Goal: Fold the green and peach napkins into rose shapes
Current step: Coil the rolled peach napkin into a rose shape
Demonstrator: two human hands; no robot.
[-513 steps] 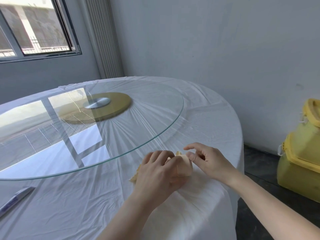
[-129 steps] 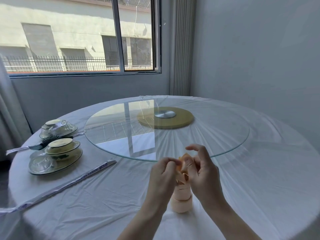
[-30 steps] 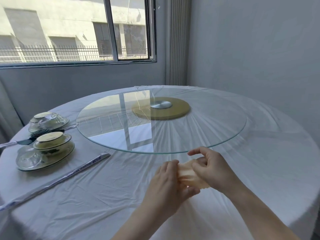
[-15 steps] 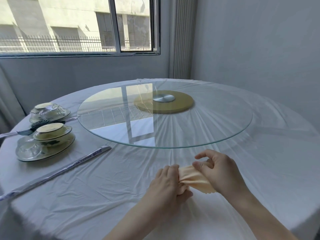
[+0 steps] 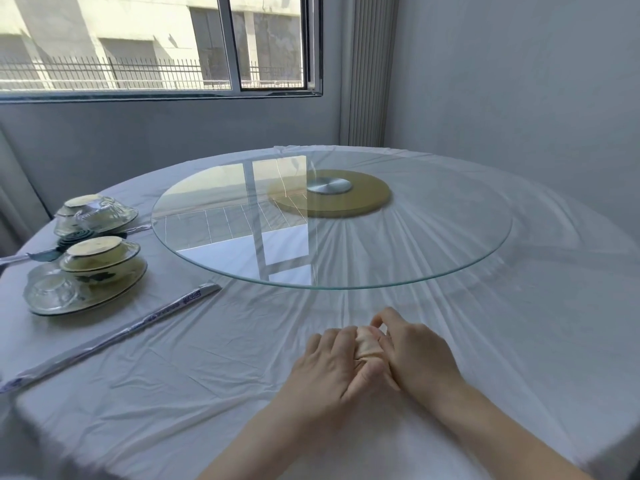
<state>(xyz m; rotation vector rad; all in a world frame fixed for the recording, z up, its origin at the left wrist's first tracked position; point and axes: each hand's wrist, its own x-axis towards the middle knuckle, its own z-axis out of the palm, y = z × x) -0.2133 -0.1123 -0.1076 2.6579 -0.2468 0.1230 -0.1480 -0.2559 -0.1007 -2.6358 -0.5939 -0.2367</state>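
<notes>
The rolled peach napkin (image 5: pixel 367 345) lies between my two hands near the front of the white-clothed table (image 5: pixel 194 368); only a short strip of it shows. My left hand (image 5: pixel 330 367) covers its left side with fingers curled over it. My right hand (image 5: pixel 420 355) presses against its right side, thumb and forefinger pinched at the top end. A dark green rolled napkin (image 5: pixel 74 236) sits between the dishes at the far left.
A round glass turntable (image 5: pixel 450 258) on a gold base (image 5: pixel 332 197) fills the table's middle, its rim just beyond my hands. Two stacked dish sets (image 5: pixel 88 271) stand at the left. Wrapped chopsticks (image 5: pixel 114 336) lie diagonally at front left.
My hands have closed in toward each other, so the napkin that stretched sideways between them is now bunched tight and mostly covered. The view has tilted slightly.
</notes>
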